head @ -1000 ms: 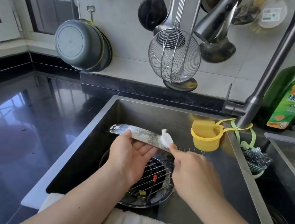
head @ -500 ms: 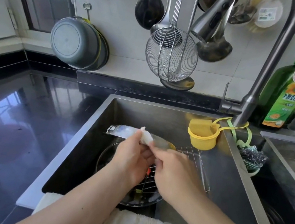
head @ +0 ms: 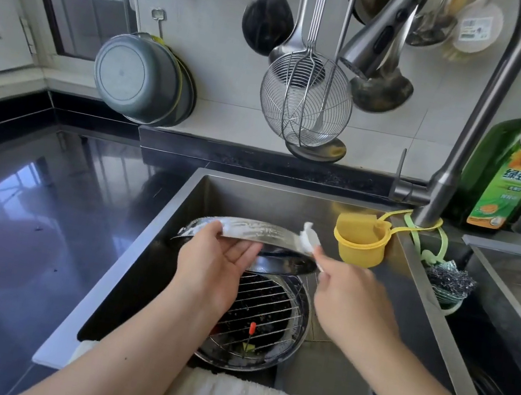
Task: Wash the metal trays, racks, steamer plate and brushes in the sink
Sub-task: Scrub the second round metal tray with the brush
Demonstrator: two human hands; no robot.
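Over the sink (head: pixel 142 267), one round metal tray (head: pixel 256 231) tilted on edge; left hand (head: pixel 215 269) holds its rim, thumb over, fingers spread beneath. Right hand (head: pixel 348 303) pinches one white cloth (head: pixel 309 239) against right rim. Below: one wire rack (head: pixel 262 305) in one dirty tray (head: pixel 295 336). One yellow cup (head: pixel 361 241) near.
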